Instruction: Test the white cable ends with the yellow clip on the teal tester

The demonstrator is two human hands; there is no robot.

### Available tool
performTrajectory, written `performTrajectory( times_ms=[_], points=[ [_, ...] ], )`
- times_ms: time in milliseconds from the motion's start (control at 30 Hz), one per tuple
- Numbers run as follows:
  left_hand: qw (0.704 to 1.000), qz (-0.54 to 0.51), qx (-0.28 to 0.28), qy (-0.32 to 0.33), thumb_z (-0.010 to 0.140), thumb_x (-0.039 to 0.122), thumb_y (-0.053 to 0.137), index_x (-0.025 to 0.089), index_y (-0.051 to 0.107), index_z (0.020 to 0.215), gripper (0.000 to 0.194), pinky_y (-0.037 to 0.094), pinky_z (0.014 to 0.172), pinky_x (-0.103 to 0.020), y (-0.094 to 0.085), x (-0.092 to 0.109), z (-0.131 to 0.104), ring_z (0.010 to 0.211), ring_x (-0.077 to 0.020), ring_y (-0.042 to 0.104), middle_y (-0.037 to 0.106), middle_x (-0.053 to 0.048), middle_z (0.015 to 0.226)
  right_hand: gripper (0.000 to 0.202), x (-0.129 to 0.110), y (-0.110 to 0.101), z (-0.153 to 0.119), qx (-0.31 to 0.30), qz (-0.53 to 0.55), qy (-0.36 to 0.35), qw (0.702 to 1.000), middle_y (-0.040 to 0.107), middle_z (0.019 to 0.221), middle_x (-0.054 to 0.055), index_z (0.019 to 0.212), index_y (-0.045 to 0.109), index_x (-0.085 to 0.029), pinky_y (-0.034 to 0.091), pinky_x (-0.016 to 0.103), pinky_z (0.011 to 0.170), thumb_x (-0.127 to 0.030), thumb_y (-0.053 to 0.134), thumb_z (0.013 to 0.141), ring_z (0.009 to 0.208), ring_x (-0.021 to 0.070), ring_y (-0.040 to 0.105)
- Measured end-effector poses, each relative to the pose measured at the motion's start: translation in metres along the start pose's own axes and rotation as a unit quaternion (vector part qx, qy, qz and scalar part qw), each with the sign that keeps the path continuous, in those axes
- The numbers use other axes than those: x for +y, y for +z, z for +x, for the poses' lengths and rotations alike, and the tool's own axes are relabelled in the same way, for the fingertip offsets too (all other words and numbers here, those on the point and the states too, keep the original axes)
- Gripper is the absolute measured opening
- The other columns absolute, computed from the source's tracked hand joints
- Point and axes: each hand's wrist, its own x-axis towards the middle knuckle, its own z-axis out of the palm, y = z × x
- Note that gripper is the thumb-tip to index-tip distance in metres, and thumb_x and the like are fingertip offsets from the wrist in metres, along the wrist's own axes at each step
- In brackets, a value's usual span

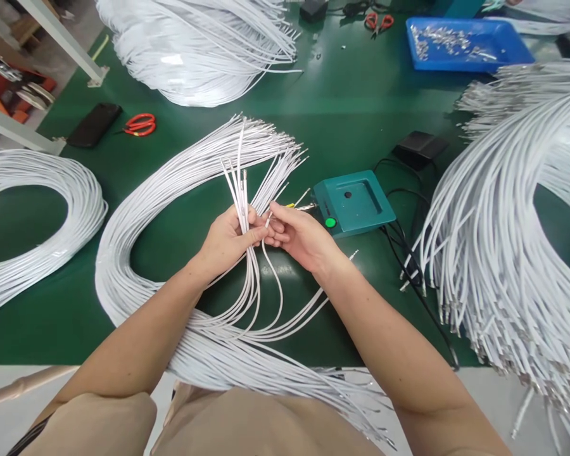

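Note:
My left hand [228, 237] is closed around a small bunch of white cables [241, 199], whose ends stick up above the fingers. Beside it, my right hand [297, 231] pinches the end of one white cable [275, 272] that hangs down in a loop. The fingers of both hands nearly meet. Under and behind them lies a large coil of white cables [123, 209], its ends fanned out at the back. Just right of my right hand stands a small teal device [356, 202] with a green button [330, 223] and a metal tip.
More white cable coils lie at the left [83, 196], back [185, 57] and right [484, 202]. A blue tray [470, 60] holds small metal pieces. Red-handled snips [141, 125], a black phone [95, 125], a second pair of snips [378, 23] and a black pedal-like block [420, 150] rest on the green table.

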Motion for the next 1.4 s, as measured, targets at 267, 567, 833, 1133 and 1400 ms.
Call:
performTrajectory(
  times_ms=[267, 567, 833, 1133, 1400],
  points=[
    [0.999, -0.037, -0.012, 0.014, 0.077, 0.028, 0.073, 0.020, 0.054, 0.099, 0.030, 0.052, 0.064, -0.025, 0.001, 0.004, 0.000, 0.068, -0.0136, 0.068, 0.065, 0.003, 0.074, 0.031, -0.002, 0.007, -0.002, 0.097, -0.098, -0.090, 0.986, 0.054, 0.060, -0.003, 0.070, 0.060, -0.017, 0.039, 0.024, 0.056, -0.046, 0.070, 0.076, 0.053, 0.0076, 0.044],
    [0.982, -0.154, -0.079, -0.080, 0.075, 0.024, 0.075, 0.022, 0.064, 0.117, 0.044, 0.048, 0.064, -0.022, -0.005, 0.009, 0.001, 0.067, -0.0094, 0.060, 0.060, 0.001, 0.076, 0.020, 0.004, 0.003, -0.004, 0.163, -0.502, -0.277, 0.803, 0.057, 0.074, 0.001, 0.071, 0.055, -0.019, 0.041, 0.028, 0.072, -0.025, 0.051, 0.089, 0.072, 0.0140, 0.051],
    [0.971, -0.207, -0.075, -0.092, 0.071, 0.020, 0.078, 0.021, 0.066, 0.112, 0.042, 0.047, 0.062, -0.023, -0.013, 0.012, 0.002, 0.065, -0.0100, 0.061, 0.061, 0.001, 0.075, 0.031, 0.000, 0.002, -0.007, 0.095, -0.514, -0.303, 0.797, 0.056, 0.079, 0.003, 0.078, 0.057, -0.019, 0.042, 0.028, 0.076, -0.035, 0.039, 0.098, 0.075, 0.0147, 0.053],
    [0.993, -0.104, -0.042, -0.047, 0.068, 0.022, 0.080, 0.022, 0.067, 0.114, 0.048, 0.050, 0.063, -0.025, -0.009, 0.013, 0.002, 0.063, -0.0116, 0.064, 0.061, 0.003, 0.070, 0.040, -0.001, 0.002, -0.002, 0.125, -0.264, -0.171, 0.941, 0.058, 0.074, -0.001, 0.084, 0.063, -0.019, 0.044, 0.024, 0.062, -0.057, 0.049, 0.088, 0.061, 0.0099, 0.052],
    [0.995, -0.090, -0.024, -0.048, 0.070, 0.024, 0.079, 0.020, 0.065, 0.114, 0.047, 0.050, 0.061, -0.023, -0.007, 0.015, 0.001, 0.065, -0.0128, 0.066, 0.066, 0.001, 0.073, 0.019, -0.001, 0.004, -0.002, 0.175, -0.230, -0.150, 0.945, 0.054, 0.063, -0.004, 0.072, 0.060, -0.018, 0.040, 0.023, 0.056, -0.033, 0.055, 0.083, 0.052, 0.0074, 0.047]
  ],
)
